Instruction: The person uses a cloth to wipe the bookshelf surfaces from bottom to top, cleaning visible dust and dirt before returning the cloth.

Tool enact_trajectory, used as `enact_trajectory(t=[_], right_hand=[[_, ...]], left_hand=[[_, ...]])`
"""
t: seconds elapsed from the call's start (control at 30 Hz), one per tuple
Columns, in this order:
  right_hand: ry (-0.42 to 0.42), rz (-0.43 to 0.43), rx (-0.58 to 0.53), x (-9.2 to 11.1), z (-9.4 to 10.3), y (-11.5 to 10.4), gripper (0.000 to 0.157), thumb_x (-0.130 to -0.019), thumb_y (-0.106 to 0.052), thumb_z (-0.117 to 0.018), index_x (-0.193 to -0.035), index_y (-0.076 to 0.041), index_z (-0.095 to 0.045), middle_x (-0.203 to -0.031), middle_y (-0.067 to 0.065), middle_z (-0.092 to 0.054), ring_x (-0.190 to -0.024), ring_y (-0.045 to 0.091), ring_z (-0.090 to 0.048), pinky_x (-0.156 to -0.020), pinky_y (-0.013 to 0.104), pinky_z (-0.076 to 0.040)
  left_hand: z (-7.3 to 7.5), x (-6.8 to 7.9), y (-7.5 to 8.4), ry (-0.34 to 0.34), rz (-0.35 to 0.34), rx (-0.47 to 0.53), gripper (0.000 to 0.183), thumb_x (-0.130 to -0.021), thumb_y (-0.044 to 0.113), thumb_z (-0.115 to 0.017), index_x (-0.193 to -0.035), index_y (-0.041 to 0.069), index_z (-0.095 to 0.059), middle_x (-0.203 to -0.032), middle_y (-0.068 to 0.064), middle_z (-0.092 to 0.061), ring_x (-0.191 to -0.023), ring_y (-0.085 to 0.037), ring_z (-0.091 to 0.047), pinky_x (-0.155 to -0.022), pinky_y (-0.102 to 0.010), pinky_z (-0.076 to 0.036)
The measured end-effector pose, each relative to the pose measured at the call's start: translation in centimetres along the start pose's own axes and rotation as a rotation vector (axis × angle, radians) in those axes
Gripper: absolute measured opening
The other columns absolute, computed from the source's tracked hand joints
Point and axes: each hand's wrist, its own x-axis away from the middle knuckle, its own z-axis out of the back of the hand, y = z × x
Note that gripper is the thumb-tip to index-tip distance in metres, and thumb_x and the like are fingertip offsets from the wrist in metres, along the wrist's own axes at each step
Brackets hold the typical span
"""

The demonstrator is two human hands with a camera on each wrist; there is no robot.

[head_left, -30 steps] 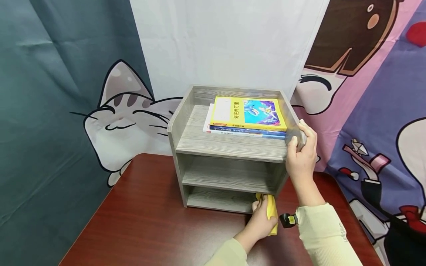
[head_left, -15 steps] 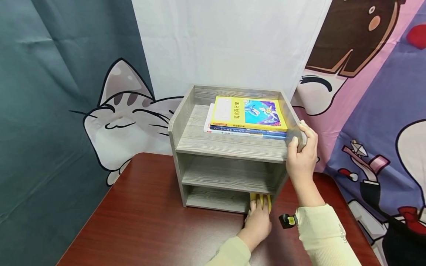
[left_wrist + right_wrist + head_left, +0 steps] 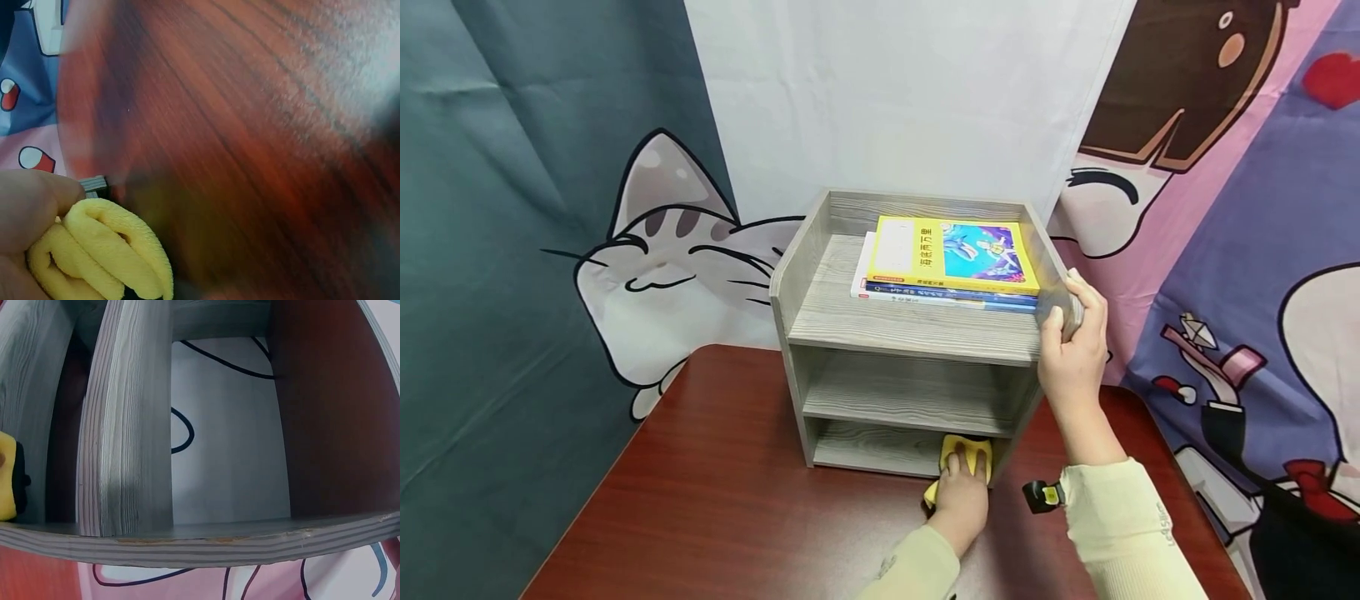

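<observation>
A folded yellow cloth is under my left hand, which holds it at the right front of the bottom tier of a grey wood-grain shelf. In the left wrist view, the thumb lies against the folds of the yellow cloth. My right hand grips the front edge of the shelf's right side panel, thumb on the inner side. From the right wrist view, the shelf's side panel edge and part of the yellow cloth are visible.
A yellow-covered book tops a small stack on the upper tier. The shelf stands on a reddish-brown table against a printed curtain. A black wrist camera hangs by the right sleeve.
My left hand has moved the yellow cloth leftward along the front of the bottom tier, pushing it inward before this. My right hand keeps its grip on the side panel.
</observation>
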Motion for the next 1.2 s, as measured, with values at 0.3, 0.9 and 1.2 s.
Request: enact_trajectory(t=[0.3, 0.9, 1.2], right_hand=[[-0.028, 0.009, 0.016, 0.0, -0.1, 1.4, 0.036, -0.086, -0.001, -0.049, -0.122, -0.003, -0.048, -0.132, 0.009, -0.049, -0.124, 0.018, -0.043, -0.103, 0.033, -0.031], [-0.025, 0.001, 0.009, -0.2, 0.2, 1.5, 0.036, -0.086, -0.012, -0.048, -0.121, -0.004, -0.052, -0.13, -0.002, -0.051, -0.124, 0.01, -0.043, -0.102, 0.027, -0.032], [-0.024, -0.003, -0.012, -0.2, 0.0, 1.9, 0.036, -0.085, -0.009, -0.05, -0.12, -0.003, -0.052, -0.131, 0.004, -0.05, -0.123, 0.013, -0.043, -0.103, 0.026, -0.03]], left_hand=[[-0.2, 0.1, -1.2, -0.007, -0.004, -0.061, 0.05, -0.089, 0.033, -0.049, -0.138, 0.029, -0.042, -0.129, -0.006, -0.05, -0.109, -0.021, -0.038, -0.077, -0.024, -0.037], [-0.9, 0.7, -11.5, -0.01, 0.071, 0.086, 0.064, -0.07, 0.034, -0.069, -0.131, 0.038, -0.05, -0.121, -0.001, -0.056, -0.105, -0.026, -0.045, -0.072, -0.039, -0.044], [-1.5, 1.6, -17.1, 0.049, 0.107, -0.023, 0.043, -0.076, 0.022, -0.066, -0.118, 0.015, -0.061, -0.105, -0.012, -0.06, -0.102, -0.03, -0.047, -0.059, -0.035, -0.047]])
